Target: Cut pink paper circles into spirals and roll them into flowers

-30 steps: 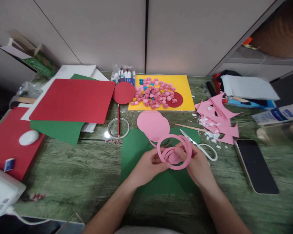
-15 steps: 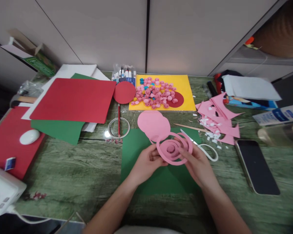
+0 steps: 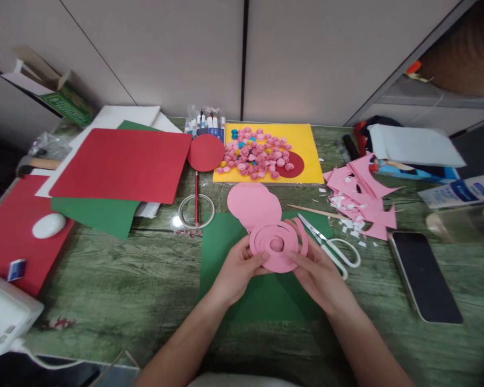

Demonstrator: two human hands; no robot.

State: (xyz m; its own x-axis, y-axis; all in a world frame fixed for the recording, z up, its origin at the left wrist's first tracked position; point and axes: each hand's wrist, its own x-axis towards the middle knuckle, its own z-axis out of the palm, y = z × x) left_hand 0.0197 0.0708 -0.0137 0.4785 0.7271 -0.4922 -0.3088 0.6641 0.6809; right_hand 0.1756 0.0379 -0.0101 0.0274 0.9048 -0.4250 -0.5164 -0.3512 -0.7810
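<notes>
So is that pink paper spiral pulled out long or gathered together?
Mostly gathered: the pink paper spiral has its turns nested closely around its center, though one loose strip curves out at the right.

Kinda dim tbh, darker toward the sides. One small white glare spot on the table (image 3: 145,279), left of center. Edges look stretched, soft.
</notes>
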